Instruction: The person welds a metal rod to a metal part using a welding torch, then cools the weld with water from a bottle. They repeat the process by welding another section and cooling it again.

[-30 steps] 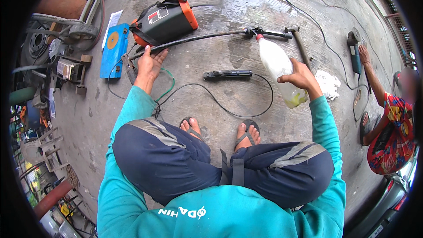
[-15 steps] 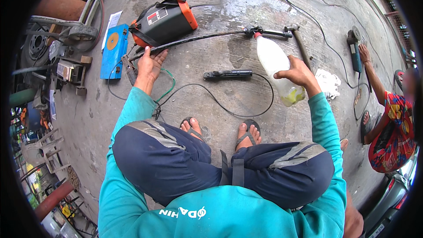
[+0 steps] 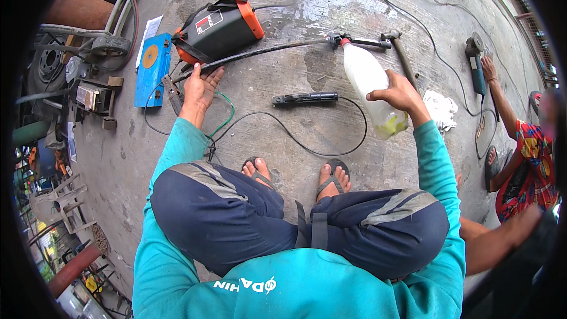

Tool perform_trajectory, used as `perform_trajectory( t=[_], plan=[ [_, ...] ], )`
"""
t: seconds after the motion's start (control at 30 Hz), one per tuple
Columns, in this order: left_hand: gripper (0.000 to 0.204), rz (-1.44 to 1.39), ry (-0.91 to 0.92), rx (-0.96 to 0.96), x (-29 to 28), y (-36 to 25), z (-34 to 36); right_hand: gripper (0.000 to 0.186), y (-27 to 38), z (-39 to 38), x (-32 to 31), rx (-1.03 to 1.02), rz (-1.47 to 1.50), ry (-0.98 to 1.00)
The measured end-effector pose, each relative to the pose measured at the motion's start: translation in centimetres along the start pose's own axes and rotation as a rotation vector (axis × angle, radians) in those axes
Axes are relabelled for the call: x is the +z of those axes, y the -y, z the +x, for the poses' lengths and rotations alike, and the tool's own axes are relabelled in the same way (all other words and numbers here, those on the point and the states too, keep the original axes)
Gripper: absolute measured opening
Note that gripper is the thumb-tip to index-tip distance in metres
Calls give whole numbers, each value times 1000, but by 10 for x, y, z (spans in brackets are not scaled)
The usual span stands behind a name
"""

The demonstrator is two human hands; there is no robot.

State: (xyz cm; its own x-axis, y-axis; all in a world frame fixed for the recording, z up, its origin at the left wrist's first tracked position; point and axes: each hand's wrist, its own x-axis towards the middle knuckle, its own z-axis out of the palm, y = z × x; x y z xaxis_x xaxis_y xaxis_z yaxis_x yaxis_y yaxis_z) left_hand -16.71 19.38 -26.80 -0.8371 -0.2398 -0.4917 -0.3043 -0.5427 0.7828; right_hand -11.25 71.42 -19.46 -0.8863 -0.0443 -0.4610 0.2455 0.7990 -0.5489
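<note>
My left hand (image 3: 202, 90), palm up, is closed around the near end of a long dark metal rod (image 3: 260, 51), thumb over it. A jointed metal end (image 3: 354, 42) is at the rod's far end. My right hand (image 3: 398, 95) grips a whitish plastic bottle (image 3: 363, 71), tilted with its red cap end at that joint; yellow-green stuff shows in its bottom. Whether the cap touches the joint, I cannot tell. Between my hands, a black welding electrode holder (image 3: 305, 100) lies on the concrete. Beside my left hand is a metal clamp (image 3: 172, 94) with a cable.
An orange-and-black welding machine (image 3: 221, 28) stands beyond the rod, a blue metal box (image 3: 153, 71) left of it. A metal pipe (image 3: 404, 62) and white cloth (image 3: 439, 110) lie right of the bottle. Farther right, another person's hand (image 3: 488, 69) is at an angle grinder (image 3: 475, 66). Cables cross the floor.
My hands, the rod and the bottle have hardly moved. At the lower right, another person's bare arm has come further into view, blurred by motion.
</note>
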Motion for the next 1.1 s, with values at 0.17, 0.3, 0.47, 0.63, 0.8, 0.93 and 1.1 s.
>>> perform_trajectory(
  t=[0.17, 0.3, 0.47, 0.63, 0.8, 0.93, 1.1],
  plan=[
    [40, -11, 5, -5, -2, 0, 1, 77, -1, 1, 1, 11, -11, -2],
    [40, -13, 4, 1, -3, 1, 2, 75, -4, 1, 2, 13, -36, -7],
    [40, -7, 12, 2, -2, 0, 1, 74, -10, 2, 4, -9, -19, -7],
    [40, 4, 5, 2, 0, -1, -2, 74, -13, 4, 4, -12, -39, 9],
    [39, -1, 0, -2, -1, 0, -1, 74, -12, 1, 4, -10, -47, 24],
    [40, -5, 2, -5, -1, 0, -1, 75, -10, 0, 4, 0, -59, 19],
    [37, -12, 16, -8, -1, -1, -3, 76, -7, -1, 0, -17, -8, 7]
  ],
)
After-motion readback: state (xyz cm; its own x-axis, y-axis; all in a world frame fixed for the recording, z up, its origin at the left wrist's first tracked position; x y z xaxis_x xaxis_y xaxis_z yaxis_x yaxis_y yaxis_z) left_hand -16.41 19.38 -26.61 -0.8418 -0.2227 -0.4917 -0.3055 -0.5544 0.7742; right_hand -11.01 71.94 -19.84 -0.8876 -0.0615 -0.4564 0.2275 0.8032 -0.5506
